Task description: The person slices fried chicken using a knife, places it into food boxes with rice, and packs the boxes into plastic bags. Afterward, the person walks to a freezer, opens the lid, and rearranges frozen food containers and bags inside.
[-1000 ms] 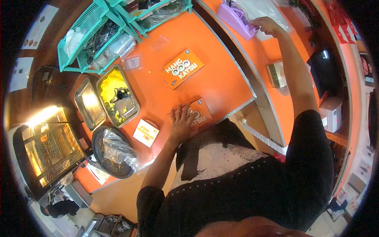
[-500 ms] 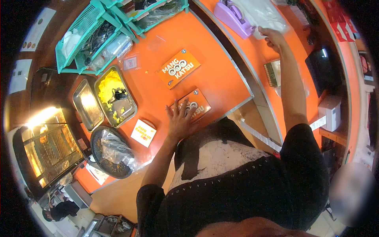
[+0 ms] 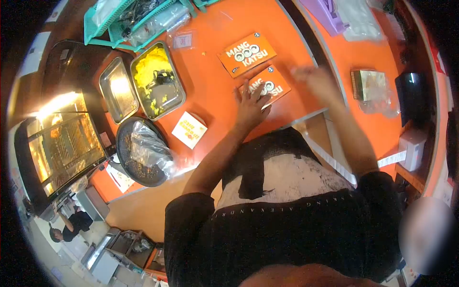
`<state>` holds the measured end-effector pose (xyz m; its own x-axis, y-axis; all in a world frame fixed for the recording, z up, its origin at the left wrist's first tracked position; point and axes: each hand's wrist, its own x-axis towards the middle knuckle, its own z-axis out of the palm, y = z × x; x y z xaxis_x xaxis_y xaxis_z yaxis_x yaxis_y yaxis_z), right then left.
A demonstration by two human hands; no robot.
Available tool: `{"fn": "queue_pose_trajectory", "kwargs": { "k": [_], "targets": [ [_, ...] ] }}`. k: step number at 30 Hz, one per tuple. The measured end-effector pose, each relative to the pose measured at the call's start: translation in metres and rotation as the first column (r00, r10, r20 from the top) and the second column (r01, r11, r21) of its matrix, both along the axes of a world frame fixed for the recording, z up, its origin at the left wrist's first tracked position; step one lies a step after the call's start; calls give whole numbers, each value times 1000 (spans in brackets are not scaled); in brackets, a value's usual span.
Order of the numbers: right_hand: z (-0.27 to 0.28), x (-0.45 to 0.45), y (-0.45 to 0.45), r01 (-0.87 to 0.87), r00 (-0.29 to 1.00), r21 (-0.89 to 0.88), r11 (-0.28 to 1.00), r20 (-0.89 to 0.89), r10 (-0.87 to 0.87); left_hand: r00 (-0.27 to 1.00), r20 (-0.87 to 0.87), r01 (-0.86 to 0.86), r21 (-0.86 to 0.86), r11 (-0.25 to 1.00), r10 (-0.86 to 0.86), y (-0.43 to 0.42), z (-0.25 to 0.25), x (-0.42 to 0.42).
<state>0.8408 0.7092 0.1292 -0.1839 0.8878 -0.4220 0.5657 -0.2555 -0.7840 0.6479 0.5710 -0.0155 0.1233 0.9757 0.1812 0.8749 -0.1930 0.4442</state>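
My left hand (image 3: 252, 106) lies with spread fingers on an orange printed box (image 3: 278, 86), partly covering its white lettering. Right behind that box sits a matching orange box (image 3: 248, 53), its "MANG KATSU" print in full sight. My right hand (image 3: 313, 79) is off to the right of the nearer box, smeared by motion. Whether its fingers hold anything cannot be made out. A small white carton (image 3: 190, 130) with orange and yellow print stands to the left of my left forearm.
Metal trays, one with yellow food (image 3: 153, 64), sit left beside a black pan (image 3: 126, 143) holding a plastic bag. Teal baskets (image 3: 117, 38) stand at the back. Across a gap are a purple tape dispenser (image 3: 330, 19) and plastic bags (image 3: 358, 24). A person (image 3: 71, 227) is far left.
My right hand has come from beside the tape dispenser toward the nearer box. That box now sits closer to the other one, my left hand still on it. The whole view has shifted.
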Motion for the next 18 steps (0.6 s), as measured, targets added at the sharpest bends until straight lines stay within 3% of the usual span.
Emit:
{"fn": "queue_pose_trajectory", "kwargs": {
  "k": [2, 3, 5, 7, 10, 14, 17, 18],
  "targets": [
    [-86, 5, -49, -57, 998, -198, 979, -15, 55, 999, 31, -39, 89, 995, 36, 5, -5, 6],
    [-109, -1, -67, -25, 1000, -171, 985, -10, 24, 997, 58, -50, 121, 991, 43, 6, -5, 6],
    [-125, -6, -84, 0, 1000, -131, 991, -11, -1, 997, 57, -66, 140, 988, 59, 5, -10, 8],
    [-128, -11, -88, 193, 948, -421, 886, -152, -279, 997, 45, -70, 113, 991, 65, 6, -6, 7],
    [-136, -3, -85, 175, 941, -530, 830, -157, -298, 997, 65, -57, 135, 989, 49, 5, -4, 7],
    [-144, 5, -84, 71, 941, -524, 848, -246, -231, 995, 96, -25, 138, 990, 12, 4, -4, 7],
    [-168, 8, -83, -70, 962, -218, 973, -273, 8, 998, 57, -48, 140, 989, 40, 0, -2, 3],
    [-179, 9, -88, 22, 951, -221, 975, -298, -89, 998, 61, -27, 128, 991, 19, 4, -1, 5]
  ]
}}
